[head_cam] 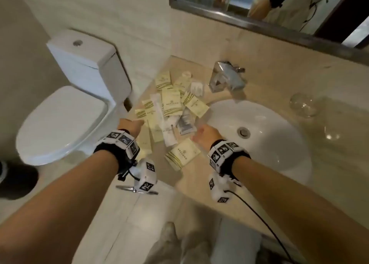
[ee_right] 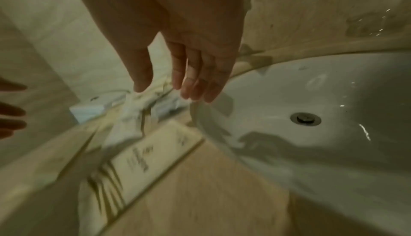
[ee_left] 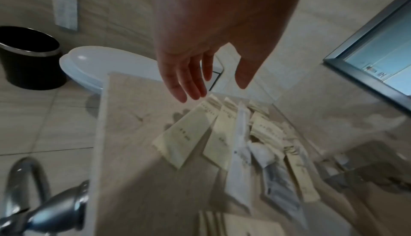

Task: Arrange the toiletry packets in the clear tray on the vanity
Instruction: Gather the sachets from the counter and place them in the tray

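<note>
Several cream toiletry packets [head_cam: 173, 103] with olive stripes lie scattered on the beige vanity [head_cam: 191, 175] left of the sink, mixed with white sachets and a grey packet [head_cam: 186, 121]. One cream packet [head_cam: 182, 153] lies apart, nearest me, and shows blurred in the right wrist view [ee_right: 155, 152]. My left hand [head_cam: 132, 124] hovers over the pile's left edge with straight fingers [ee_left: 189, 88], holding nothing. Above the pile's right edge my right hand [head_cam: 201, 133] is also empty, its fingers [ee_right: 200, 85] extended. I cannot make out the clear tray for certain.
The white sink [head_cam: 269, 143] fills the vanity's right half, with a chrome faucet [head_cam: 225, 77] behind it and clear glassware [head_cam: 303, 105] to its right. A toilet [head_cam: 65, 123] and black bin [ee_left: 29, 58] stand left of the vanity. A mirror [head_cam: 259, 7] hangs above.
</note>
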